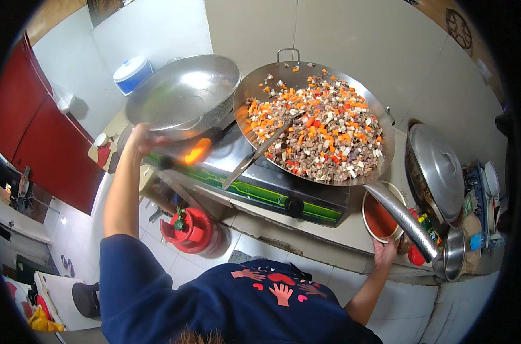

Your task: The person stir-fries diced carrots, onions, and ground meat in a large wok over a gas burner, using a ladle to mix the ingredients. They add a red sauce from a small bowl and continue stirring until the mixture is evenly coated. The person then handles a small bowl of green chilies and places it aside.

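Observation:
At the near rim of a large shiny metal colander (181,92), my left hand (143,139) grips the edge, its fingers blurred. The colander is over the left side of a two-burner gas stove (265,193). Under my right hand (385,251) is the near side of a pale bowl of red sauce (380,217), partly hidden by the wok's handle. A wide steel wok (260,77) on the right burner holds ground meat with diced carrot, white cubes and red pepper (316,129). A metal turner (260,152) rests in it, handle over the near rim.
Blurred bright orange (198,150), perhaps flame, shows below the colander. A red gas cylinder (196,232) stands on the floor. Right of the wok are a lidded pot (436,167), a small saucepan (454,253) and stacked dishes (491,185). A blue, white-lidded container (133,73) sits behind.

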`<state>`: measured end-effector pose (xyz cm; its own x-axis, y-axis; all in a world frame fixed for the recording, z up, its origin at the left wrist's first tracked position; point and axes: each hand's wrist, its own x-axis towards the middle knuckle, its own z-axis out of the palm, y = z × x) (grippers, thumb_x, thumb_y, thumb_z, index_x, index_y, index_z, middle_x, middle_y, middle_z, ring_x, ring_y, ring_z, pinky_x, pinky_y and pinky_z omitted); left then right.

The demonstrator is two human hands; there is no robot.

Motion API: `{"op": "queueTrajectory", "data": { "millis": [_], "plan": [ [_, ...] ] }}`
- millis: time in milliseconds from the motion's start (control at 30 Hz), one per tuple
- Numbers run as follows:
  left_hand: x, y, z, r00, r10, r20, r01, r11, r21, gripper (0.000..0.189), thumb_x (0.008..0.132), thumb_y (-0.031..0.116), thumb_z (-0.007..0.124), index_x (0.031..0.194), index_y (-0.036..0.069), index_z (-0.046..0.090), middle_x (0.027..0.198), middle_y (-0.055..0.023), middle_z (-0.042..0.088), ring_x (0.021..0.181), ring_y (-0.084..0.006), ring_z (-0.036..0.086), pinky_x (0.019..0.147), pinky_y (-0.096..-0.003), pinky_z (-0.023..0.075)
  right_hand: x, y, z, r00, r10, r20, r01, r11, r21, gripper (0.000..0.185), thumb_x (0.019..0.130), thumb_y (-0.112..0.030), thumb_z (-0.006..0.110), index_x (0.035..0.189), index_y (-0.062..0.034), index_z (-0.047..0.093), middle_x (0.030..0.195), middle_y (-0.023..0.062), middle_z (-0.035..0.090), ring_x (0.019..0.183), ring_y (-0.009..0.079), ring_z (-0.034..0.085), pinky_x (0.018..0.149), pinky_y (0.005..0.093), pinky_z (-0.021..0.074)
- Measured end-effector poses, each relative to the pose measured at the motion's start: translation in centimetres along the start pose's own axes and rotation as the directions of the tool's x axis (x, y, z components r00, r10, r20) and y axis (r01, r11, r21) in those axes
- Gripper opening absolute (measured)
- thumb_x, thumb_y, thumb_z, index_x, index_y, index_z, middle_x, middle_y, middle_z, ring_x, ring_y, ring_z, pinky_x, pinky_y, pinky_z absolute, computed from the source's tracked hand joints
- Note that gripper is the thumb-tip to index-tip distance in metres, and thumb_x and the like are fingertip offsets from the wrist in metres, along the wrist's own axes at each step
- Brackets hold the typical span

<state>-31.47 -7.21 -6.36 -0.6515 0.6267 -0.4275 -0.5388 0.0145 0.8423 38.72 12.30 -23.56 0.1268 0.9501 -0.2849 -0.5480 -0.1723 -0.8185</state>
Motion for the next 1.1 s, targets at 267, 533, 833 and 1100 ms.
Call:
{"op": "queueTrajectory", "data": {
  "millis": [267,533,833,1100],
  "plan": [
    [-2.0,0.8,-0.7,0.986,0.089,-0.139,-0.078,0.994,0.080,0.039,0.075,0.007,0.037,0.110,-0.010,0.034,0.110,-0.0284,0.042,0.090,-0.0462,0.051,0.053,-0.0400,0.0551,-2.0,-1.2,1.6,0.998,0.005,-0.062,-0.006,1.000,-0.015,0.059,0.075,0.000,0.042,0.131,-0.0097,0.025,0.124,0.0191,0.040,0.110,0.0371,0.047,0.084,0.0524,0.0479],
    [-7.4,5.5,-2.1,0.932,0.323,-0.163,-0.287,0.935,0.208,0.033,0.069,0.011,0.043,0.092,-0.013,0.041,0.083,-0.0254,0.052,0.066,-0.0374,0.058,0.060,-0.0450,0.0537,-2.9,-1.1,-0.5,0.998,0.013,-0.063,-0.016,0.999,-0.036,0.065,0.073,-0.003,0.043,0.133,-0.0177,0.024,0.124,0.0142,0.042,0.102,0.0361,0.053,0.074,0.0479,0.0527],
    [-10.2,10.9,3.1,0.882,0.471,0.032,-0.429,0.771,0.471,0.015,0.071,0.009,0.041,0.079,-0.003,0.044,0.073,-0.0137,0.054,0.061,-0.0274,0.061,0.060,-0.0432,0.0553,-3.4,-1.3,-1.7,0.999,0.041,0.003,-0.041,0.999,-0.024,0.057,0.077,-0.007,0.045,0.130,-0.0209,0.030,0.123,0.0115,0.044,0.100,0.0353,0.055,0.072,0.0440,0.0536],
    [-5.9,12.3,9.2,0.881,0.414,0.227,-0.472,0.785,0.401,0.023,0.072,0.011,0.042,0.088,-0.006,0.040,0.085,-0.0179,0.052,0.066,-0.0325,0.060,0.061,-0.0443,0.0543,-4.8,-2.5,-0.7,0.985,0.126,-0.114,-0.166,0.861,-0.480,0.050,0.084,-0.028,0.041,0.130,-0.0233,0.020,0.105,0.0201,0.051,0.055,0.0212,0.060,0.045,0.0261,0.0490]
  ]
}}
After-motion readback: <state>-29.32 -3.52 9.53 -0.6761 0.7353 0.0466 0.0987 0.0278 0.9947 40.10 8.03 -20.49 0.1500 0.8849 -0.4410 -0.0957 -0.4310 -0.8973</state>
